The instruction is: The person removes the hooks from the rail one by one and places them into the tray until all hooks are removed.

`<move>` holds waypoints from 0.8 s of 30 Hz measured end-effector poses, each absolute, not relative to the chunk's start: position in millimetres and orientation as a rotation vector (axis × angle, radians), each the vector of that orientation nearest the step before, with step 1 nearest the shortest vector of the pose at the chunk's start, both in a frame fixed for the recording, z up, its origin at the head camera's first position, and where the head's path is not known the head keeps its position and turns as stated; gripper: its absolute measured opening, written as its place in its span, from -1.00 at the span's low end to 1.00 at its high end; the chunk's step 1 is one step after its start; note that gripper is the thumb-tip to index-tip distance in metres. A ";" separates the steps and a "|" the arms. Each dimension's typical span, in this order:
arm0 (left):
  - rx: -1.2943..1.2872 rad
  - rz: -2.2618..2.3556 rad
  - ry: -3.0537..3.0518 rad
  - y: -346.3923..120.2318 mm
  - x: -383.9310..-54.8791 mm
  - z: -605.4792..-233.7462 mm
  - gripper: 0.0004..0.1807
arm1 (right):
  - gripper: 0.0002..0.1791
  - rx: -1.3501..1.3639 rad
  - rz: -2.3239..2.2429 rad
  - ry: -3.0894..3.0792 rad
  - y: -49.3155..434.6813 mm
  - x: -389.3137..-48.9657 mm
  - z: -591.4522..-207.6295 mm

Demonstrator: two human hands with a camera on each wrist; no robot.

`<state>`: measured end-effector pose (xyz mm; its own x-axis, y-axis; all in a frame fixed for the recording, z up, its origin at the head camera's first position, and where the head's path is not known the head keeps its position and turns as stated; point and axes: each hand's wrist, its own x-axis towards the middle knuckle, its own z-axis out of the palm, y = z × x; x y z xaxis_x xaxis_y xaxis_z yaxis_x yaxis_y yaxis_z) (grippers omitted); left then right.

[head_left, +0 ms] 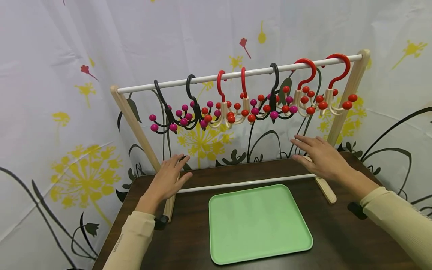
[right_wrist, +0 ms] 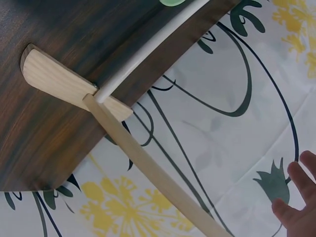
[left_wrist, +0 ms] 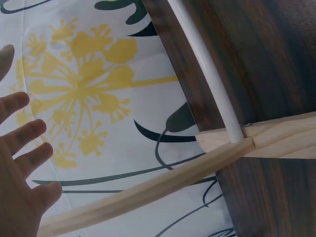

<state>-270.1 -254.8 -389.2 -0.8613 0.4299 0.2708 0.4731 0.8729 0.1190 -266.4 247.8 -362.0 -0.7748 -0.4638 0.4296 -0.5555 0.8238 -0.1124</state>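
My left hand [head_left: 166,179] hovers with fingers spread near the rack's left post and holds nothing. The right hand [head_left: 318,156], also holding nothing, is raised beside the right post with its fingers extended. Above both hands, a white rail [head_left: 256,72] carries several multi-arm hanger hooks. Three are black with magenta ball tips, such as the leftmost black hanger [head_left: 169,115]. Others have red hooks, cream arms and red balls, such as the far-right red hanger [head_left: 330,93]. In the wrist views, the left fingers [left_wrist: 32,129] and right fingers [right_wrist: 298,175] touch nothing.
A green tray [head_left: 258,225] lies on the dark wooden table [head_left: 182,243]. Behind it runs the rack's lower white bar [head_left: 246,184], between wooden feet such as the right foot [head_left: 325,190]. A flower-patterned curtain [head_left: 84,127] hangs behind the table.
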 end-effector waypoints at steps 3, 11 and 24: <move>-0.707 -0.273 -2.778 -256.8 -268.1 -391.1 -0.29 | -0.44 0.780 0.330 -2.512 248.5 -264.0 -359.6; -0.689 -0.354 -2.501 -263.7 -258.6 -401.7 -0.51 | -0.63 0.814 0.372 -2.151 251.2 -254.7 -347.1; -0.004 -0.773 -1.863 -286.2 -253.4 -430.6 -0.67 | -0.58 0.594 0.581 -1.613 246.5 -243.7 -282.4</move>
